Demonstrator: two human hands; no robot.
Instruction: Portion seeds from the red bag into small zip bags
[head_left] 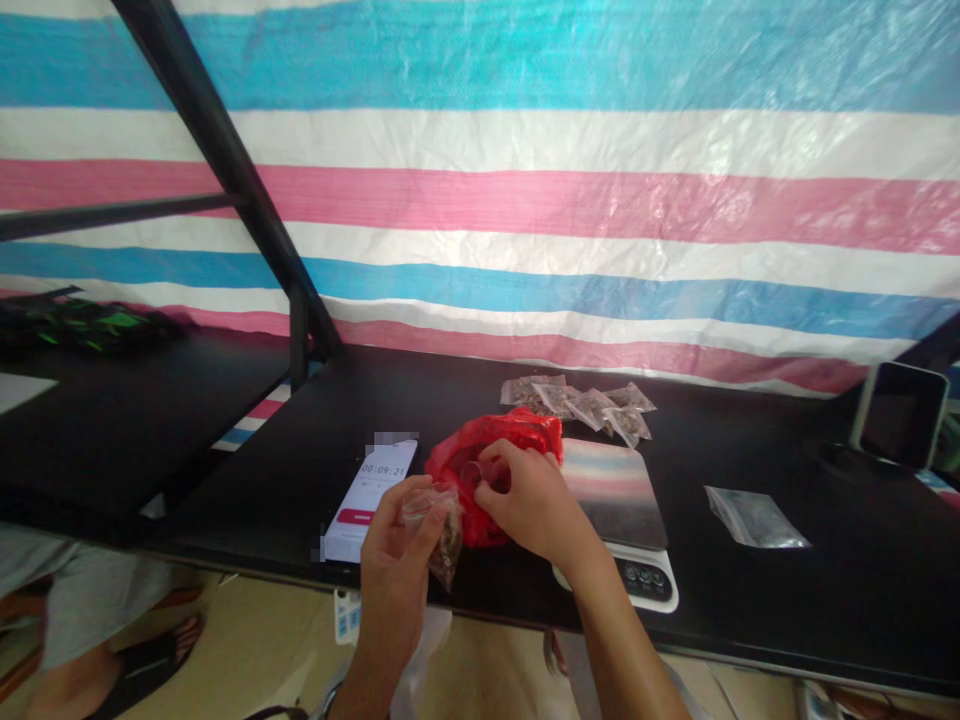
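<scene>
My left hand (401,560) is closed on a small clear plastic bag (448,545) with brown, dried plant-like bits at its bottom. Its mouth end is crumpled near my fingers. Over the opening of a red plastic bag (457,450) is my right hand (529,500), fingers curled and thumb bent in. A clear, rounded edge (471,473) shows beside those fingertips; what it belongs to is too indistinct to tell. The red bag's contents are hidden. Just right of it lies a white kitchen scale (619,500) with a shiny top, partly covered by my right hand and forearm.
Several filled small bags (592,405) lie behind the scale. A flat clear zip bag (757,518) is to its right. A phone (373,500) running a timer lies left of my hands. A screen device (900,415) stands far right. A person's leg (97,610) shows lower left.
</scene>
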